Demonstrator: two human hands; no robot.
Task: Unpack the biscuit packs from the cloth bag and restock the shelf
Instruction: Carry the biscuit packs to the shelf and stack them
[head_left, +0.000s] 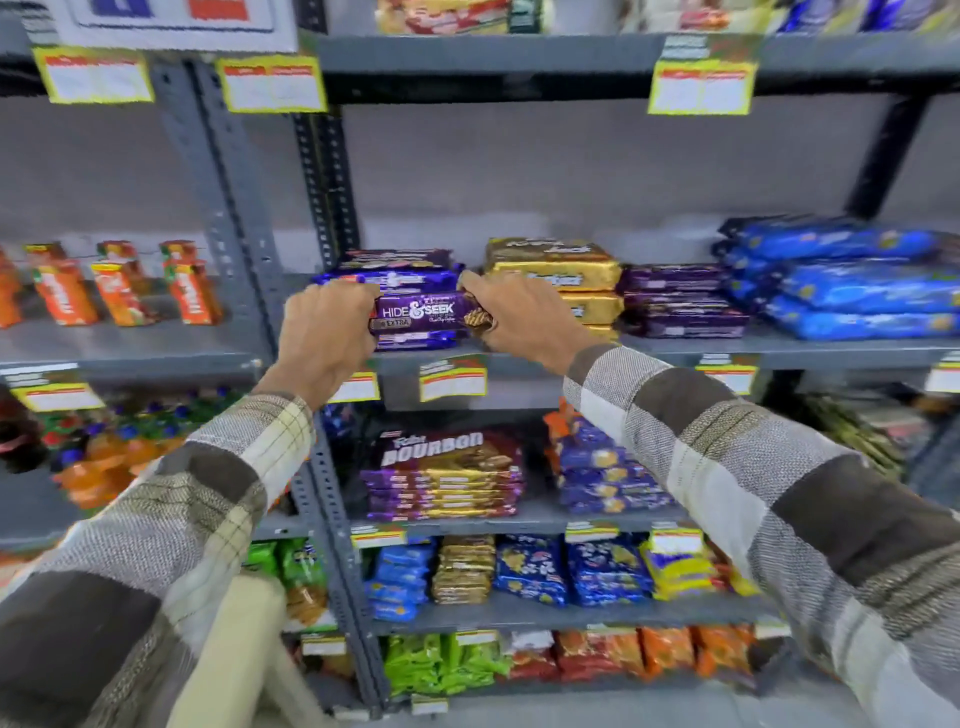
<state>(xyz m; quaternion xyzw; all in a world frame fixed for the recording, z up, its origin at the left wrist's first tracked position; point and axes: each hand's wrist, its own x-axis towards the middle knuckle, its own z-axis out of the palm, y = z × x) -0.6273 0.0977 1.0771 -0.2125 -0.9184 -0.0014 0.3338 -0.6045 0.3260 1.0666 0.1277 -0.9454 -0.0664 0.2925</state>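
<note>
Biscuit pack (420, 313) gripped endwise by left hand (326, 332) and right hand (519, 317), at shelf (810, 352) front edge

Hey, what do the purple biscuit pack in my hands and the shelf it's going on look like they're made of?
Purple biscuit pack: likely thin plastic film, glossy, since the printed wrapper shines. Shelf: looks like grey painted metal, matte, with punched holes along its uprights.

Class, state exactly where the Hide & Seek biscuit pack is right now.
In the head view, the Hide & Seek pack sits centre frame, gripped at its ends by the left hand and right hand, against the purple stack, left of the gold packs.
</note>
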